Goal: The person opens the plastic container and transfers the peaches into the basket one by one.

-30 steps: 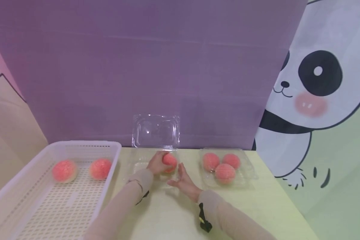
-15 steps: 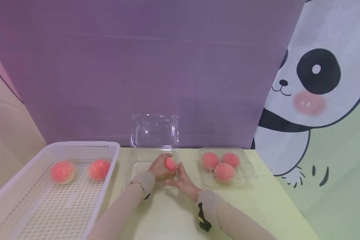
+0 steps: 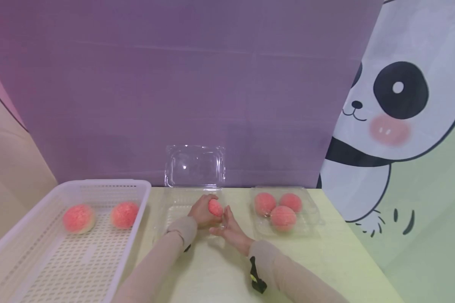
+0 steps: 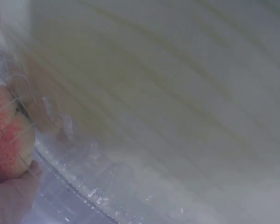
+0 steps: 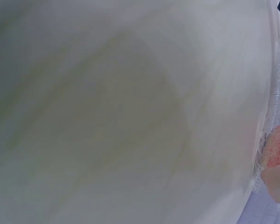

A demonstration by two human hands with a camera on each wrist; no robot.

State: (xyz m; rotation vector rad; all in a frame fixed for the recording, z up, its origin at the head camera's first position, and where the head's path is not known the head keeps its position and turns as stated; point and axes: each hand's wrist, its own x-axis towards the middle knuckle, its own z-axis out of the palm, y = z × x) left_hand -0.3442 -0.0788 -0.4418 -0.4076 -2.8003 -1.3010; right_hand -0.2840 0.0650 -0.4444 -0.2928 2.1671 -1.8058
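My left hand (image 3: 204, 212) grips a pink and cream peach (image 3: 215, 208) at the right side of an open clear plastic clamshell box (image 3: 170, 212). In the left wrist view the peach (image 4: 7, 135) shows a cream edge with a fingertip against it, seen through the clear wall. My right hand (image 3: 233, 232) is held at the box's right front corner, fingers extended and thumb apart, with nothing in its grasp. In the right wrist view part of the peach (image 5: 277, 147) shows behind a fingertip. The box's lid (image 3: 195, 166) stands upright at the back.
A white perforated basket (image 3: 87, 256) on the left holds two peaches (image 3: 78, 219). To the right, a second clear box (image 3: 312, 210) contains three peaches (image 3: 283, 218). A purple panel (image 3: 197, 92) rises behind the pale yellow table (image 3: 212, 273).
The left hand has turned and come slightly nearer with the peach, its back now hiding more of the fruit. The right hand has stayed almost still at the box's corner.
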